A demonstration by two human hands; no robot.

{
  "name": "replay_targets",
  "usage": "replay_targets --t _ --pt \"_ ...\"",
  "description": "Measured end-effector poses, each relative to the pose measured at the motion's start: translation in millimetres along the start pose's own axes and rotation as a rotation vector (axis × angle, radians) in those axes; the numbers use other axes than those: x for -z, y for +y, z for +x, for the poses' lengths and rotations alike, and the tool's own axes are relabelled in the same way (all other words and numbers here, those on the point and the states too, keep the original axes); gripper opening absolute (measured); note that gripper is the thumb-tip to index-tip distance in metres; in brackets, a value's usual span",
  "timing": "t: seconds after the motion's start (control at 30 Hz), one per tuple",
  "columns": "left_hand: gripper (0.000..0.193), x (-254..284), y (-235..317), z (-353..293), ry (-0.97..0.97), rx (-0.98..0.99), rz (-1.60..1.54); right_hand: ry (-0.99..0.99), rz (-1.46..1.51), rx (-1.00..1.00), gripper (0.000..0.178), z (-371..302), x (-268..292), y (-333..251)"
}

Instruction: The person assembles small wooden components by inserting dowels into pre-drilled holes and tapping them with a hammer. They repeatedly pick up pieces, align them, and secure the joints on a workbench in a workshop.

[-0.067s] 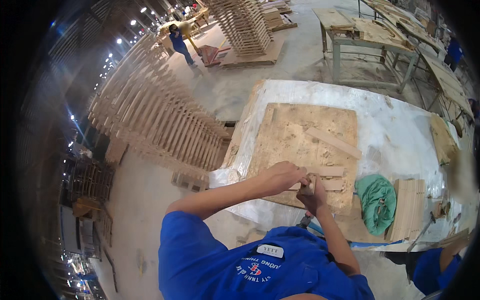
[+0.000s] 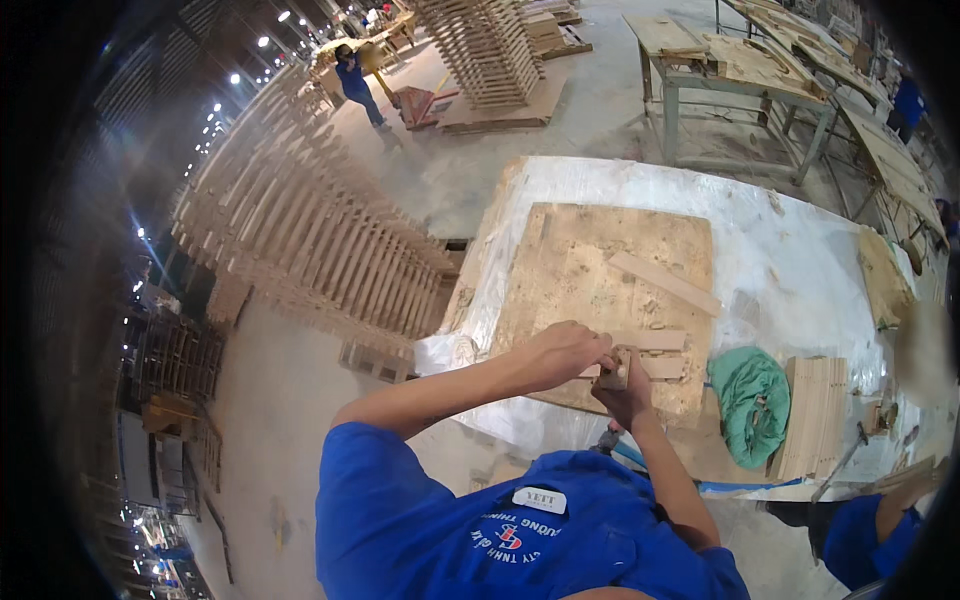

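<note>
Over the near part of a worn plywood board (image 2: 560, 260), my two hands meet at a short wooden piece (image 2: 616, 374). My right hand (image 2: 630, 400) is wrapped round this piece and holds it up on end. At its top, my left hand (image 2: 568, 352) is closed, its fingertips pinched against the wood; whatever they may hold is too small to make out. Beside and partly behind the hands lie light wooden strips (image 2: 662, 369) on the board. Farther off, a longer loose slat (image 2: 665, 283) lies at a slant.
A green cloth bundle (image 2: 750, 405) and a stack of wooden slats (image 2: 810, 415) are to the right on the plastic-covered table (image 2: 790, 260). Tall stacked wood (image 2: 330, 240) stands left. A co-worker's blue sleeve (image 2: 865, 540) shows at lower right. Workbenches (image 2: 740, 85) stand beyond.
</note>
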State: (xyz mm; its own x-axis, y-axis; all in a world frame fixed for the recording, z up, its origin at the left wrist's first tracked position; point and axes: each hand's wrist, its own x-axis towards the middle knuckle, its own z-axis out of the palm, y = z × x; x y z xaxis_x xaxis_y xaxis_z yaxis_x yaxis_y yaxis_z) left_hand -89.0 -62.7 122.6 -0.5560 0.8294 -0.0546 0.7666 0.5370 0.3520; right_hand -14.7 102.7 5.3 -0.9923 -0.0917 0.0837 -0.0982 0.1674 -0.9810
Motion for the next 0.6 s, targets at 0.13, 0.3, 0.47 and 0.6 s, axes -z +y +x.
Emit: replay_targets --t 0.13,0.3,0.47,0.6 --pt "0.018 -15 -7 9 0.105 -0.153 -0.076 0.006 -0.049 0.011 0.046 -1 3 23" --pt "0.021 4 1 18 -0.105 0.248 -0.341 0.030 0.483 -0.125 0.061 -10 12 12" --pt "0.030 -84 -85 -2 0.096 0.290 -0.917 -0.054 0.173 0.221 0.060 -42 8 24" --pt "0.035 -161 -101 10 0.071 0.586 -0.595 -0.085 0.032 0.383 0.057 -49 1 27"
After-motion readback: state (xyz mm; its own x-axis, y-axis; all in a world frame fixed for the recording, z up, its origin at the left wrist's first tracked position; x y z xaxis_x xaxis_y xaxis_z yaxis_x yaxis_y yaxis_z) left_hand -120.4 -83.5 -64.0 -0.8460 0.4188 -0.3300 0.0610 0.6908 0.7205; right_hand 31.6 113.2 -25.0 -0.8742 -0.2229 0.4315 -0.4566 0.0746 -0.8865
